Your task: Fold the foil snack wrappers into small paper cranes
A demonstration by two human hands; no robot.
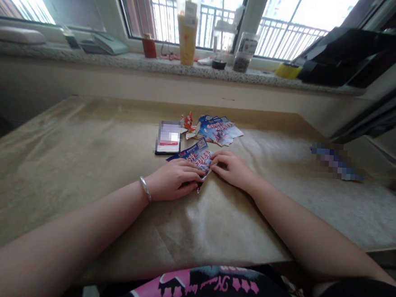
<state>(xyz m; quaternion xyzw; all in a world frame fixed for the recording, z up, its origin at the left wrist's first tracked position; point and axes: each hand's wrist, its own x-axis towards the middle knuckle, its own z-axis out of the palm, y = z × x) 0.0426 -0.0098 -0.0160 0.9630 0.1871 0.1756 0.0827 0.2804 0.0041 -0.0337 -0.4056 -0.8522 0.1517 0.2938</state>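
A printed blue and pink flyer (pixel 197 155) with a square code near its top corner lies slantwise on the table in front of me. Across its lower part rests my left hand (pixel 175 178), its bent fingers and thumb gripping the paper near the bottom corner. My right hand (pixel 229 166) pinches the flyer's right edge between thumb and fingers. Part of the paper is hidden under the left fingers. Just beyond it, several similar flyers (pixel 221 131) are fanned out in a pile. An orange and white folded paper piece (pixel 189 123) stands beside that pile.
A phone (pixel 169 137) with a blurred lit screen lies left of the pile. Farther right is a blurred bluish strip (pixel 336 162). On the stone windowsill (pixel 122 62) stand a tall cup of yellow drink (pixel 187 34), a red container (pixel 149 46) and a black bag (pixel 340 59).
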